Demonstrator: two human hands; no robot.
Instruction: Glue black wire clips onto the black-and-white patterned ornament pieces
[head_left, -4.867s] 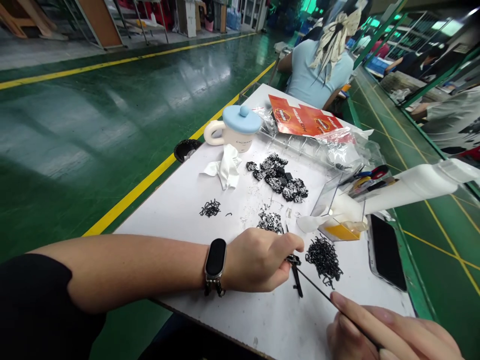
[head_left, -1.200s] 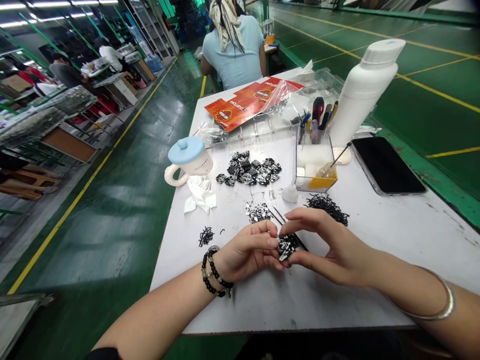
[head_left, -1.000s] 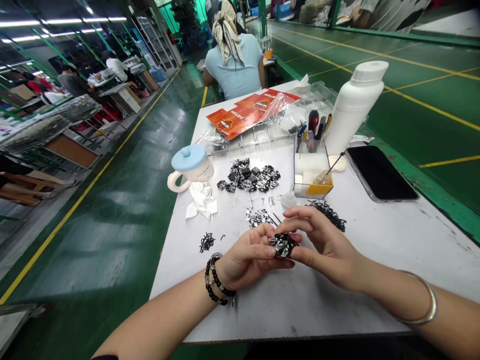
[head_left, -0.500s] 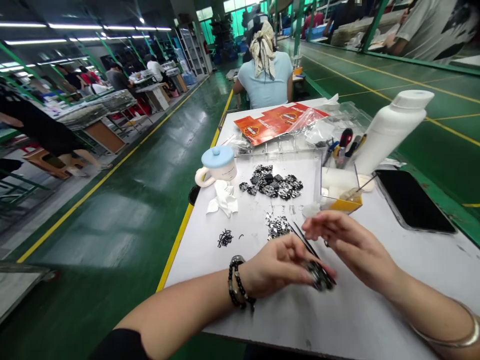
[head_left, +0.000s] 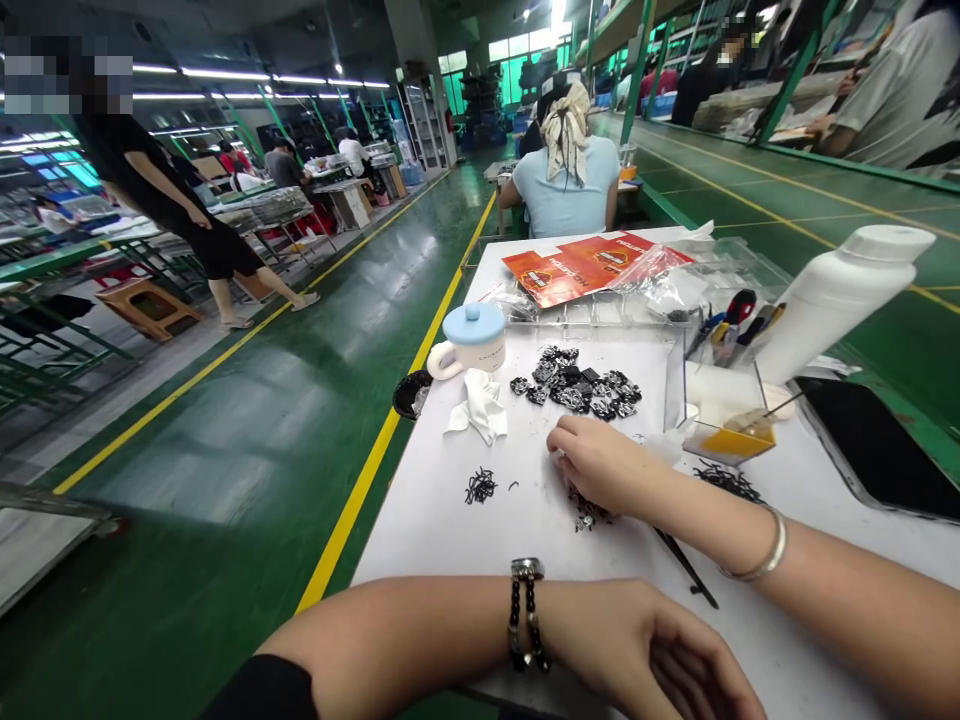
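Observation:
My right hand (head_left: 596, 465) lies palm down on the white table, fingers curled over a small heap of silver and black metal pieces (head_left: 586, 515), partly hiding it. Whether it grips anything is hidden. My left hand (head_left: 645, 650) rests empty-looking at the table's front edge. Black tweezers (head_left: 686, 565) lie to the right of the heap, below my right wrist. Farther up sits a larger pile of black and silver charms (head_left: 574, 392). Small black coils form one clump (head_left: 480, 487) at left and another (head_left: 727, 483) at right.
A blue-lidded mug (head_left: 474, 338) and white cloth (head_left: 480, 408) stand at left. Behind are an orange printed card (head_left: 585, 270), a clear box of tools (head_left: 727, 345), a white bottle (head_left: 832, 305) and a phone (head_left: 877, 450). A co-worker (head_left: 566, 175) sits beyond the table.
My hands have moved apart, and the dark clump held between them no longer shows there. My left hand has dropped to the front edge. The tweezers now lie lower right, and the view has shifted.

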